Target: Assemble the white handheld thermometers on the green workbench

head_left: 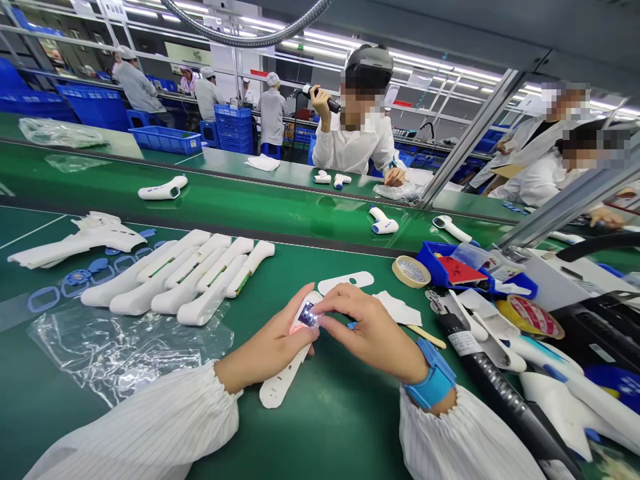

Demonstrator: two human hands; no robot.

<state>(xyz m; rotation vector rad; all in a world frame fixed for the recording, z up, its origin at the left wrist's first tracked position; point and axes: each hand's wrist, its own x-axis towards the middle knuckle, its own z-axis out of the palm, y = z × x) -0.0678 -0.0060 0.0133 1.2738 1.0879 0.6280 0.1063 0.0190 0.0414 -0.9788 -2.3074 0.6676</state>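
Note:
My left hand (273,347) is closed around a white thermometer shell (281,383) that lies on the green bench in front of me. My right hand (373,330) pinches at a small lit display part (307,313) at the shell's upper end, fingers pressed together; a blue wrist strap (433,377) is on that arm. A flat white cover piece (346,282) lies just beyond my fingers. Several white thermometer halves (185,280) lie in a row to the left.
A clear plastic bag (120,347) lies at front left, blue rings (75,280) and white housings (75,243) beyond it. A tape roll (411,271), a blue tray (440,263) and a black driver (500,393) are on the right. Thermometers ride the conveyor (250,200); people work opposite.

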